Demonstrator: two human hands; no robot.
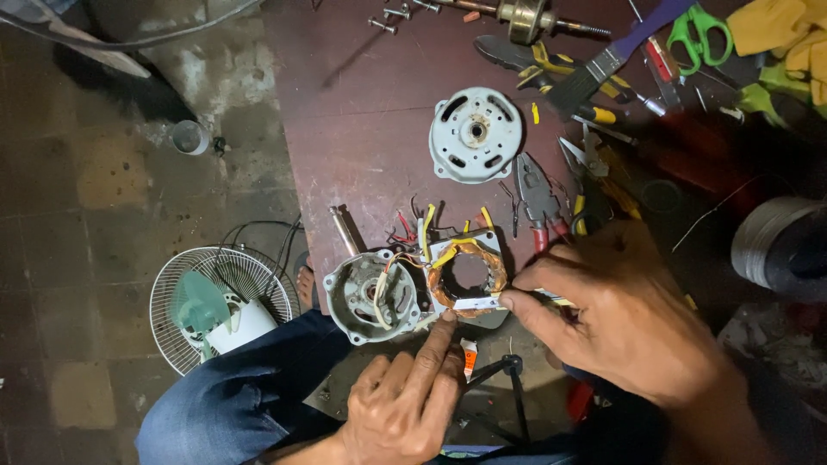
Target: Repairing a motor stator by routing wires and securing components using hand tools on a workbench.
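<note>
A motor stator (467, 277) with copper windings sits near the front edge of a dark red surface (362, 129), touching a grey motor housing (372, 297) on its left. The right hand (616, 314) pinches a thin pale strip (482, 302) against the stator's lower edge. The left hand (405, 405), loosely curled, presses its forefinger beside the strip. Red-handled pliers (538, 200) lie just behind.

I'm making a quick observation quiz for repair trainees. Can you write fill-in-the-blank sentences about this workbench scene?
1. The copper-wound stator lies between the person's two ____.
2. The right hand pinches a thin white ____ against the stator.
3. The round grey motor cover lies ____ from the stator, untouched.
4. On the floor stands a fan with a ____ blade.

Missing words: hands; strip; apart; green
</note>
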